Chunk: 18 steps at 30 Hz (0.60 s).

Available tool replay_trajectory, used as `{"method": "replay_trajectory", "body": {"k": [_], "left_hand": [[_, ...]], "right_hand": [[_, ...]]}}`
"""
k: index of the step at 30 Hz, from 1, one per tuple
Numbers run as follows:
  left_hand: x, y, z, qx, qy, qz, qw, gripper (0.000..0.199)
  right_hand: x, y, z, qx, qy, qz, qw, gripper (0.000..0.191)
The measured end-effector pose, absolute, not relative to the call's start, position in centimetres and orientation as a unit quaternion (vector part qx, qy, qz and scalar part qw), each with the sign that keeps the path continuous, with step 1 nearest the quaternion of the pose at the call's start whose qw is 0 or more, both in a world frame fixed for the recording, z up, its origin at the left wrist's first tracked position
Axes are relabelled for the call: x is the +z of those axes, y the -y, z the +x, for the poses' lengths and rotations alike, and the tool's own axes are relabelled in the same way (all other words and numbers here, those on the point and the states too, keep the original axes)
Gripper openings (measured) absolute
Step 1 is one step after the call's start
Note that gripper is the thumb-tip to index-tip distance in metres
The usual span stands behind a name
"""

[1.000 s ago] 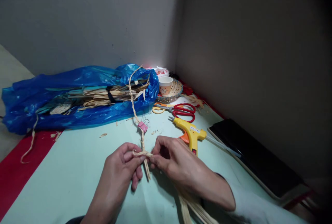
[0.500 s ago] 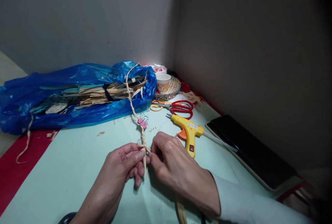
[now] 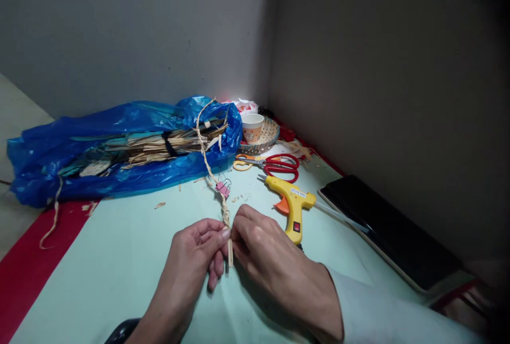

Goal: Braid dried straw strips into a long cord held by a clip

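Note:
A pale plaited fibre cord [image 3: 203,148] runs from the blue bag down to my hands, with a pink binder clip [image 3: 222,189] fixed on it. Below the clip, my left hand [image 3: 202,246] pinches the cord's lower end between thumb and fingers. Close against it on the right, my right hand [image 3: 266,251] is closed on the same end, its fingertips partly hidden behind its knuckles. Loose flat strands [image 3: 230,255] hang down between the two hands.
A blue plastic bag [image 3: 119,115] with bundled dry strips [image 3: 155,148] lies at the back left. Beyond my right hand are a yellow glue gun [image 3: 294,201], red-handled scissors [image 3: 281,168], a paper cup [image 3: 252,129] in a woven basket [image 3: 272,132], and a black flat slab [image 3: 390,232].
The strand that lay crosswise at the cord's end is no longer seen sticking out. My hands have drawn closer together, and the whole view has shifted slightly.

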<state>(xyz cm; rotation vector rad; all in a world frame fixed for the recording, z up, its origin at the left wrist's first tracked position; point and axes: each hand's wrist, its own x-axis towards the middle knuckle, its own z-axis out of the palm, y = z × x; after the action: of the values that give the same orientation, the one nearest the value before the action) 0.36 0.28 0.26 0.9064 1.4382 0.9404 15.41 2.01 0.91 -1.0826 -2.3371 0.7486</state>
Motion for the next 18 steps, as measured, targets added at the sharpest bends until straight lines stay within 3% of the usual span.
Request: {"method": "replay_trajectory", "body": {"k": [5, 10, 14, 18], "left_hand": [[0.5, -0.1, 0.1, 0.430, -0.608, 0.365, 0.559, 0.026], [1.0, -0.1, -0.3, 0.448, -0.564, 0.357, 0.595, 0.025], [0.9, -0.4, -0.7, 0.441, -0.554, 0.385, 0.592, 0.025], [0.9, -0.5, -1.0, 0.421, -0.570, 0.406, 0.577, 0.025]], "right_hand": [[2.2, -3.3, 16.0, 0.356, 0.815, -0.395, 0.229, 0.009], [3.1, -4.6, 16.4, 0.423, 0.759, -0.427, 0.251, 0.021], [1.9, -4.8, 16.1, 0.511, 0.745, -0.348, 0.250, 0.023], [1.3, -4.9, 16.0, 0.482, 0.767, -0.349, 0.241, 0.022]]}}
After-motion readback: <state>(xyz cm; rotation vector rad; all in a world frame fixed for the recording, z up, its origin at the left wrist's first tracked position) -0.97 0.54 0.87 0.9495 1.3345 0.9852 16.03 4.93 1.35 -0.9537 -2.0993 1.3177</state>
